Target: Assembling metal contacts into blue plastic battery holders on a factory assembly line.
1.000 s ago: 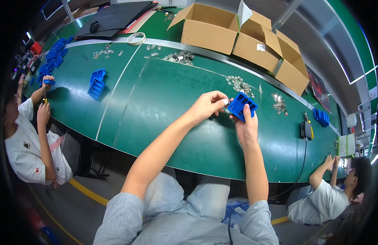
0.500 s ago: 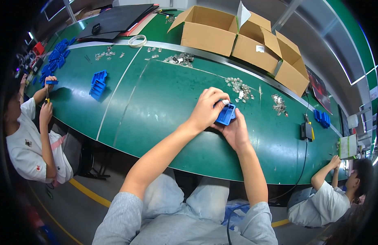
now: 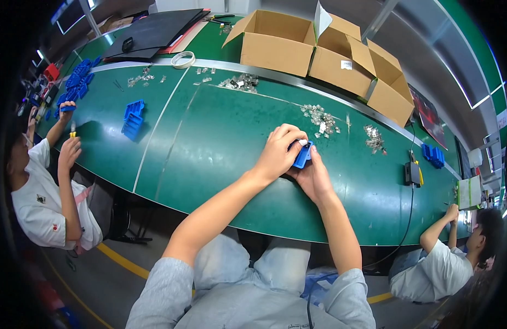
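Both of my hands hold a small blue plastic box [image 3: 301,157] above the near middle of the green table. My left hand [image 3: 281,149] curls over its left and far side, with a small white piece or covering at a fingertip. From the right and below, my right hand [image 3: 316,175] closes round the same box, its thumb along the right side. The fingers partly hide the box's inside. Beyond my hands lies a loose pile of small clear and metallic parts [image 3: 321,119].
More small parts [image 3: 374,138] lie to the right, by a black cabled device [image 3: 411,174]. Cardboard boxes [image 3: 276,55] stand along the back, with a tape roll [image 3: 183,60] beside them. Blue trays [image 3: 133,119] sit at left. One person [image 3: 50,203] works at left, another [image 3: 439,268] at right.
The blue box has turned in my hands and shows a narrower side. The person at left has shifted the yellow-handled tool away from the blue piece.
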Motion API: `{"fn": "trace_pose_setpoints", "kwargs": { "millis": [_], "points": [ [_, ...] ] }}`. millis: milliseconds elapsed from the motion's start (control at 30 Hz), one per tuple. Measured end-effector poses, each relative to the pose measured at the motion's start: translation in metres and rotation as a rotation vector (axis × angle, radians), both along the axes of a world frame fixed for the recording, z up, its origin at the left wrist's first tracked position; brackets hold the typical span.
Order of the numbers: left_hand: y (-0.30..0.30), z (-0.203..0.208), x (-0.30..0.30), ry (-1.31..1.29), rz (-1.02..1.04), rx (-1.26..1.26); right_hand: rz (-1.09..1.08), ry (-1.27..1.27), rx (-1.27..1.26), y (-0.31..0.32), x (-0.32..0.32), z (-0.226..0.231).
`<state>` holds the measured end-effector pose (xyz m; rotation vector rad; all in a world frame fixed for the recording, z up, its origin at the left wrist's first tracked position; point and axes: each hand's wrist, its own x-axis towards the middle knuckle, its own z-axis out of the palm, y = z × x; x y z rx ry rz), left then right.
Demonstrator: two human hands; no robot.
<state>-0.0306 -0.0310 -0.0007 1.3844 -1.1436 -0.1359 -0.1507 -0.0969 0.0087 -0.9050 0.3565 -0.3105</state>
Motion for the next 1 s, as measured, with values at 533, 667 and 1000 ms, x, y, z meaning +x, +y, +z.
{"fn": "trace_pose_setpoints", "kwargs": {
  "millis": [533,667,1000],
  "points": [
    [0.004,0.007,-0.003,0.152,-0.170,0.093,-0.341,0.128,-0.245,0.002,-0.003,-0.009],
    [0.003,0.005,-0.004,0.207,-0.185,0.057,-0.367,0.158,-0.280,0.002,-0.002,-0.009],
    [0.007,0.009,-0.011,0.206,-0.096,0.044,-0.270,0.158,-0.281,-0.002,-0.005,-0.004]
  ]
}}
